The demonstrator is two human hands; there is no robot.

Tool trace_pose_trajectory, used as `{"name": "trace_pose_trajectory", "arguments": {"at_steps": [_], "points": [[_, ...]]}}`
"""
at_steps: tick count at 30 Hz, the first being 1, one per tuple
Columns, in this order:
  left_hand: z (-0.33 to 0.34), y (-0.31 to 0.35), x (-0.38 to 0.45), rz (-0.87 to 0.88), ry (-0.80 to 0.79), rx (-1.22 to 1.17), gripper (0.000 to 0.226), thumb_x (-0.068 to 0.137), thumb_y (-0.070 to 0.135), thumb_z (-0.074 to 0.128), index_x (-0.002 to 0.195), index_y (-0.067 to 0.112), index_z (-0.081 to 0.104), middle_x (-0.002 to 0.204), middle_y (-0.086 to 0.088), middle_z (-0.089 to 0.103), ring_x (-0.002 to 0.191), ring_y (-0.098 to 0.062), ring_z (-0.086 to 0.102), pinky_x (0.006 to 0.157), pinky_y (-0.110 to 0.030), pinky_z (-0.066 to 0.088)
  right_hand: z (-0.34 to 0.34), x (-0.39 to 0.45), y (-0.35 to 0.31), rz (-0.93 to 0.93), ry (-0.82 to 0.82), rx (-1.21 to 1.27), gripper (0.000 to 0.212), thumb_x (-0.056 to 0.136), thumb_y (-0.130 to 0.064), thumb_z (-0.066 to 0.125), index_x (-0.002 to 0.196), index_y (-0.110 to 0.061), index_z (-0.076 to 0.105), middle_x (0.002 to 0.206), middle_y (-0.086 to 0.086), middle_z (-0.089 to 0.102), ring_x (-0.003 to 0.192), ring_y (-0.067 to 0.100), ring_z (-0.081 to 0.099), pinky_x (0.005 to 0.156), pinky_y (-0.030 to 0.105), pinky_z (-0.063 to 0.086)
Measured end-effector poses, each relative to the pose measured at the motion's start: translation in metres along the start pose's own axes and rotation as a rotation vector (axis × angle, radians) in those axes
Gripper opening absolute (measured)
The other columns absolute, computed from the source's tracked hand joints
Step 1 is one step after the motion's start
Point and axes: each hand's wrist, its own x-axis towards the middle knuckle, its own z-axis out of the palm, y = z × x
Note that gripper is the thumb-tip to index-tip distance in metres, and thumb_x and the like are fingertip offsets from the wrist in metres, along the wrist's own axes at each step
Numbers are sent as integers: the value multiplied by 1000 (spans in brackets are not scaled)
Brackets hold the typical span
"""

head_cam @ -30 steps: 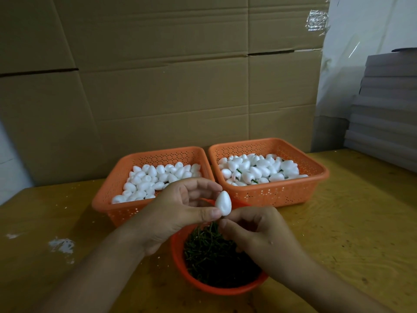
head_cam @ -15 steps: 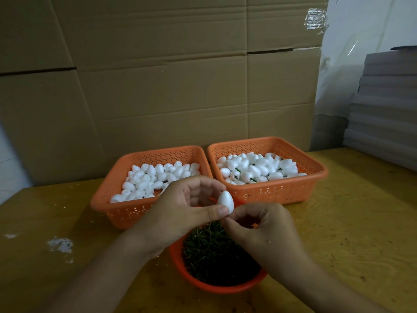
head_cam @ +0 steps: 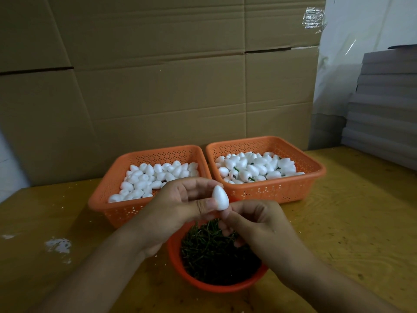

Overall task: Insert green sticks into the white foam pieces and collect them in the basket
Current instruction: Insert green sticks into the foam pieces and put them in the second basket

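While pinched between thumb and fingers of left hand [head_cam: 178, 208], white foam piece [head_cam: 220, 197] held upright, egg-shaped, narrow end up, raised above the table

Left hand: fingers curled behind the piece, thumb pressed to its near lower side. Right hand [head_cam: 259, 224]: just right of and below the left, fingertips bunched and closed directly under the piece's broad end, touching or nearly touching it. Whether a green stick sits in that pinch cannot be told; fingers hide the spot

Directly beneath both hands: round orange bowl [head_cam: 178, 265], filled with short green sticks [head_cam: 212, 251], dark and tangled. Right wrist crosses over the bowl's right rim

Beyond the left hand, partly hidden by its knuckles: left orange basket [head_cam: 117, 213], perforated walls, holding plain white foam pieces [head_cam: 153, 177] with no sticks visible among them

Beyond the right hand, and just right of the held piece: right orange basket [head_cam: 282, 188], same make, side by side with the left one, rims touching or nearly so. Inside: foam pieces with sticks [head_cam: 252, 168], a few green stems showing between the white shapes

Under everything: yellowish wooden table [head_cam: 338, 222], scuffed, with white flecks [head_cam: 58, 245] well to the left of the left forearm

Far behind the hands: wall of flattened cardboard [head_cam: 158, 86]. Off to the far right of the right hand: stack of grey sheets [head_cam: 388, 109] at the table's back corner, pale plastic film [head_cam: 349, 41] hanging behind it
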Motion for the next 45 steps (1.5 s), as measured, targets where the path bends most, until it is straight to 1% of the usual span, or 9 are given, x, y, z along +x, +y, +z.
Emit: {"name": "trace_pose_trajectory", "arguments": {"at_steps": [3,8,13,17,20,27,32,38,45], "points": [[-2,1,0,-10,-12,-16,34,72,34,80,105,29,76,114,-6,75,108,-21,71,83,-26,58,1,-1,0,4,-5,11,18,94,-16,65,83,-8,77,71,4,72,65,7,65,55,19,50],[1,0,1,13,30,-35,39,73,33,83,111,32,73,118,-3,73,109,-22,71,83,-28,59,0,2,0,-35,110,49,14,90,-16,70,80,-11,78,70,11,71,60,12,61,51,19,48],[8,-3,0,56,61,23,33,76,25,81,107,31,73,112,-2,75,104,-20,72,78,-24,58,0,0,1,-135,119,-26,15,87,-18,74,72,-19,77,62,-5,71,54,1,61,50,13,44],[10,-4,1,65,69,37,27,78,25,79,104,30,74,109,-3,76,101,-19,73,76,-22,57,0,-1,1,-173,94,-90,19,90,-21,71,72,-25,78,59,-2,67,51,2,54,49,17,40],[6,-3,1,47,41,59,27,79,30,79,105,32,74,110,-3,76,101,-20,73,78,-24,58,-1,-1,1,-136,47,-60,20,92,-18,68,75,-22,78,63,6,68,57,8,57,51,22,45],[3,-1,0,17,-17,77,32,79,37,78,111,34,73,114,-2,75,99,-13,70,72,-19,54,-4,-2,0,0,-36,91,14,90,-17,69,80,-15,79,70,2,72,66,8,65,55,19,49],[6,-3,0,59,35,93,30,81,33,75,110,40,71,115,2,74,104,-15,72,74,-22,57,-3,0,2,-60,73,35,15,89,-21,71,77,-18,78,68,10,70,60,13,61,52,21,48],[10,-5,0,82,84,98,27,76,35,79,103,38,73,108,1,76,97,-17,74,72,-23,57,0,-2,0,-165,83,-100,21,91,-21,70,71,-24,77,60,5,66,50,9,51,48,23,39],[4,0,-1,36,23,86,28,78,34,81,106,32,75,108,-4,76,95,-17,72,73,-21,56,-4,-1,-2,15,-31,75,16,89,-17,70,77,-9,77,64,3,68,61,7,61,53,18,47]]}}
